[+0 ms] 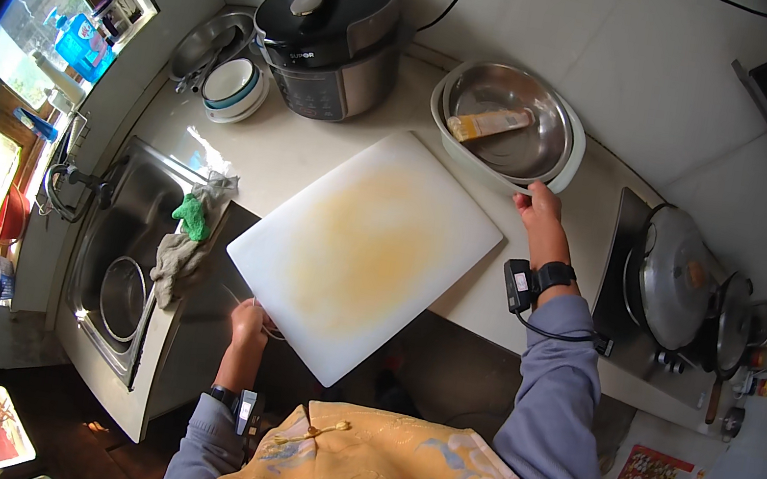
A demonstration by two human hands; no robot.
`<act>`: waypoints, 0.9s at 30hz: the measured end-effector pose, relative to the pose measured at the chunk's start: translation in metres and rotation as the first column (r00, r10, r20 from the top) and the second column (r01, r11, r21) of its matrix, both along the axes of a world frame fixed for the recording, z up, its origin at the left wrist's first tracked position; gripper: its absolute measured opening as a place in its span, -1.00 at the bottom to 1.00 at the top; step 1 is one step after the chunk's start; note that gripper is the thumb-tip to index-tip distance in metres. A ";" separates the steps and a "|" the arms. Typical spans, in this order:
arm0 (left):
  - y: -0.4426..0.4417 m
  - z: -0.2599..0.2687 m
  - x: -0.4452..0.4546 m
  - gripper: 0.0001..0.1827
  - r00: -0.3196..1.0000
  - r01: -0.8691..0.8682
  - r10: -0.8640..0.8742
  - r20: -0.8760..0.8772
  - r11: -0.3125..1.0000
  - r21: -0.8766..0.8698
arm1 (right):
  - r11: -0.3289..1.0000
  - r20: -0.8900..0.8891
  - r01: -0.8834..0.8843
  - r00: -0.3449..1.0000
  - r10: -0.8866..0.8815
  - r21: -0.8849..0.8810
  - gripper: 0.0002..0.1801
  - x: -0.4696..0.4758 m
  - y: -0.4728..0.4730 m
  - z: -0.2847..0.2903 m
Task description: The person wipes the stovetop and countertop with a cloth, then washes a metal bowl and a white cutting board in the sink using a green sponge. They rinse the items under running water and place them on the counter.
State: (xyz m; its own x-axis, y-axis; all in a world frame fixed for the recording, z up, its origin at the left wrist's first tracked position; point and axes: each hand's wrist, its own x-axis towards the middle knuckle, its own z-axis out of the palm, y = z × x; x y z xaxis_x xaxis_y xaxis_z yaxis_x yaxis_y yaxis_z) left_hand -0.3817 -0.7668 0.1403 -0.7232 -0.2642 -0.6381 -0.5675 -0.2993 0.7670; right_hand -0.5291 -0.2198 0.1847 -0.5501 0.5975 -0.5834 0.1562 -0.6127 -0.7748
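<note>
A large white cutting board [431, 172] with a yellow-brown stain lies at an angle in front of me, its near corner jutting past the counter edge. My left hand [249, 325] grips the board's lower left edge, with some fingers hidden under it. A thin pale loop shows beside those fingers. With my right hand [539, 205] I pinch the near rim of a pale oval basin [577, 149]. Inside that basin sits a stainless steel bowl [557, 124], and a yellow-labelled packet or bottle [490, 124] rests in the bowl.
An electric pressure cooker [334, 46] stands against the wall, beside stacked bowls [230, 81] and a metal pan [197, 44]. To the left is a sink [124, 208] with grey rags [173, 264] and a green cloth [191, 214] on its edge. A lidded wok [675, 276] occupies the right-hand stove.
</note>
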 end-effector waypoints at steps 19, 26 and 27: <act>0.067 -0.034 -0.045 -0.72 0.944 -0.294 0.275 0.181 0.952 0.083 | 0.995 -0.036 0.056 0.998 -0.053 0.083 -0.75 0.056 0.054 -0.028; 0.099 -0.043 -0.046 -0.72 0.929 -0.354 0.322 0.183 0.916 0.188 | 0.994 0.016 0.075 0.997 -0.076 0.083 -0.67 0.098 0.082 -0.022; 0.103 -0.043 -0.049 -0.72 0.924 -0.366 0.332 0.190 0.912 0.186 | 0.996 0.011 0.061 0.998 -0.062 0.070 -0.67 0.100 0.084 -0.025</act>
State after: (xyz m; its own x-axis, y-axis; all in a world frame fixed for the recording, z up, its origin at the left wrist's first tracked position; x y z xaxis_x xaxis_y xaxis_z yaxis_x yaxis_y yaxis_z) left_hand -0.4306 -0.6638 0.0978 -0.5005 -0.3269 -0.8017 -0.5006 -0.6462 0.5760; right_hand -0.4291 -0.1358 0.1599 -0.5036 0.6694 -0.5462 0.1299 -0.5663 -0.8139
